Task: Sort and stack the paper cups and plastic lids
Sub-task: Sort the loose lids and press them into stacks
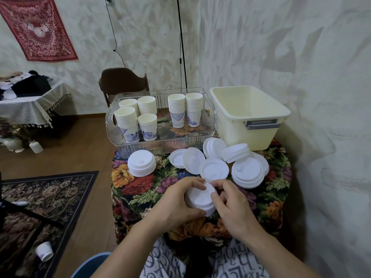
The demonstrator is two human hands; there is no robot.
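Note:
Near the front of the floral table, my left hand (176,203) and my right hand (230,207) both grip a small stack of white plastic lids (200,198), fingers curled round its rim from either side. Behind it lie loose white lids (193,160), a lid stack at the left (141,163) and another at the right (248,172), with a tilted stack (236,152) behind. A clear tray (160,141) at the back holds several stacks of paper cups (147,121) with blue prints.
A cream plastic tub (249,115) stands at the back right beside the tray. One paper cup (44,251) lies on the rug at the lower left. A dark chair (122,81) is behind the table. The wall runs close on the right.

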